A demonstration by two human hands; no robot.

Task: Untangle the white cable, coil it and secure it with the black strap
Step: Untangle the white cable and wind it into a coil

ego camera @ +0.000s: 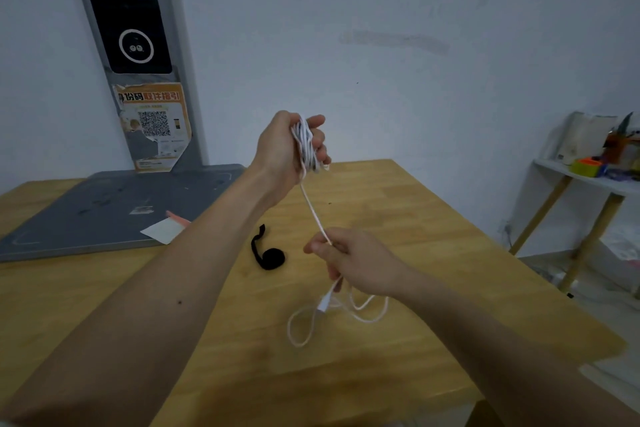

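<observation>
My left hand (287, 149) is raised above the wooden table (433, 218), and several loops of the white cable (313, 208) are wound around its fingers. One taut strand runs down from there to my right hand (349, 260), which pinches it between thumb and fingers. Below my right hand the rest of the cable hangs in loose loops onto the table, with a white plug on it. The black strap (268, 253) lies partly rolled on the table between my forearms, touched by neither hand.
A grey kiosk base (104, 215) with a tall screen post (131, 45) covers the table's back left, a white card (162, 230) at its edge. A white shelf (588, 180) with small items stands to the right, beyond the table's right edge.
</observation>
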